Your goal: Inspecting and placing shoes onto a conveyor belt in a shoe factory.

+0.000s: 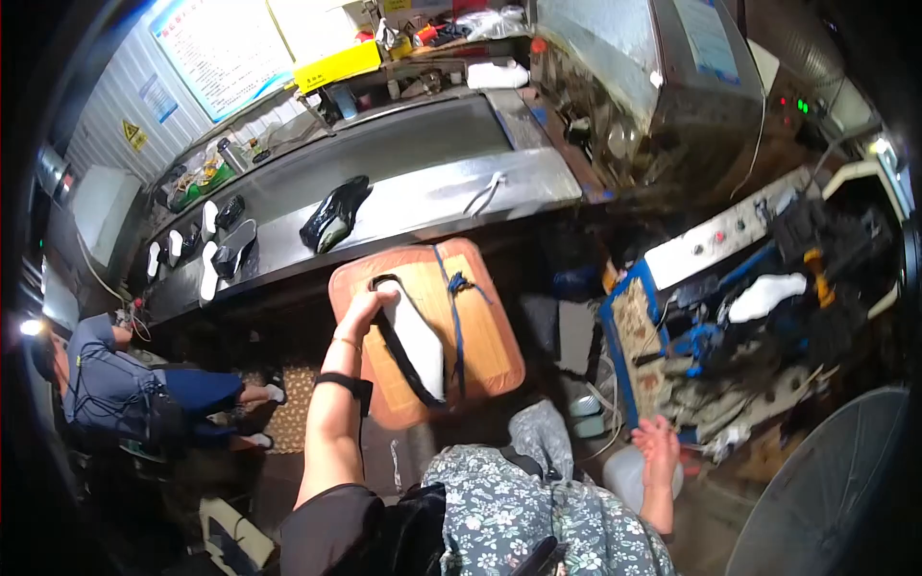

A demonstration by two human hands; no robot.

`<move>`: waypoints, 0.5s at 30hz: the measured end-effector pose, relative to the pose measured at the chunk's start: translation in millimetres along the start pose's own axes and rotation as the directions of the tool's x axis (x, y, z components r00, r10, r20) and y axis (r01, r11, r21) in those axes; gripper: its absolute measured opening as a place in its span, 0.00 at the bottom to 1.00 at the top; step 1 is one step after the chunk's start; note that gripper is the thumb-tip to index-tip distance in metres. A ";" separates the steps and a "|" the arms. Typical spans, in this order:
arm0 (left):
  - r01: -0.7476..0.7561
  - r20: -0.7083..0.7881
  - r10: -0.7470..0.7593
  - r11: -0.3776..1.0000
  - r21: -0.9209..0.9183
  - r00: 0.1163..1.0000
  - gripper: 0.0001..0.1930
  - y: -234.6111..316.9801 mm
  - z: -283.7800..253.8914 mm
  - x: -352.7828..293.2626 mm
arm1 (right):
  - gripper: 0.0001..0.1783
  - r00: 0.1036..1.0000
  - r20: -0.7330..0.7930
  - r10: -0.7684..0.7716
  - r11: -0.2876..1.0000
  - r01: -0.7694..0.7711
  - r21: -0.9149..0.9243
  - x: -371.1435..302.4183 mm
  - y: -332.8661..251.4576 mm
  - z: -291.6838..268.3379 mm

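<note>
A black shoe with a white bottom [416, 331] is tilted over a round-cornered wooden board [490, 346] in front of me. My left hand [362, 312] is closed round one end of the shoe, with the white side facing up. A blue cord [458, 336], knotted near its upper part, runs across the board beside the shoe. Out to the right, my right hand [657, 449] is open with its fingers apart and nothing in it. It is nearest to a pale round container [629, 477].
Beyond the board runs a long metal conveyor [423, 144]; a glossy black shoe [334, 213] and several white-soled shoes [209, 269] lie along it. At right stands a blue-edged machine [672, 336] holding a white shoe form [765, 298]. Another person [115, 384] is at left.
</note>
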State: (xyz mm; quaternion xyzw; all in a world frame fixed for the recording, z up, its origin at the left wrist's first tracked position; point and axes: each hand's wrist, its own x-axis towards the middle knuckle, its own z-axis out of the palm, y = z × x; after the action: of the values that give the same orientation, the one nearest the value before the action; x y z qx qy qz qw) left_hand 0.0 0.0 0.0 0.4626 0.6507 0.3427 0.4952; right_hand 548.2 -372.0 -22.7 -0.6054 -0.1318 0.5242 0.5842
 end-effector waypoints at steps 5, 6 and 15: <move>-0.012 -0.488 0.057 0.995 0.097 0.871 0.27 -113.8 -58.5 66.5 | 0.44 0.764 -0.424 -0.486 0.866 0.485 -0.119 72.8 -131.5 42.8; 0.093 -0.593 0.156 0.925 0.368 0.790 0.29 -114.5 -26.1 78.9 | 0.44 0.740 -0.441 -0.508 0.854 0.501 -0.143 84.3 -168.8 32.7; 0.334 -0.428 -0.107 0.798 0.502 0.898 0.34 -27.3 22.7 77.0 | 0.57 0.683 -0.617 -0.391 0.875 0.483 -0.019 148.5 -204.0 33.9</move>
State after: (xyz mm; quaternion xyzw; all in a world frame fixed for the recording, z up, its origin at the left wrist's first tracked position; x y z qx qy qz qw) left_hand 8.4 63.0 -56.1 0.4322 0.8555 0.1565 0.2385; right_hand 675.6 -180.3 86.3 -0.6465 -0.0410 0.1565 0.7455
